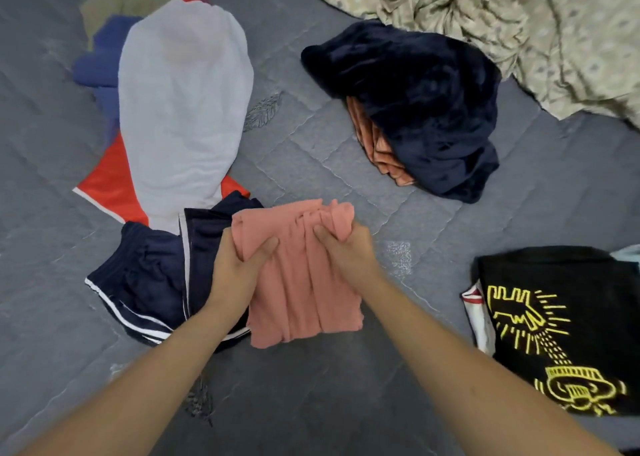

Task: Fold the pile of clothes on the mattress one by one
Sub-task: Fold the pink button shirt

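A salmon-pink garment (pixel 301 282) hangs in front of me over the grey quilted mattress (pixel 311 151), gathered into folds. My left hand (pixel 239 265) grips its upper left part, thumb across the front. My right hand (pixel 346 248) grips the bunched upper right edge. The garment's lower edge lies over navy shorts with white stripes (pixel 149 275).
At the left lie a white garment (pixel 183 109) over a red one (pixel 114 182) and a blue one (pixel 100 64). A dark navy fleece (pixel 422 109) covers orange cloth (pixel 381 151) at centre right. A black printed T-shirt (pixel 561 327) lies at the right, a patterned beige blanket (pixel 519 23) at the top right.
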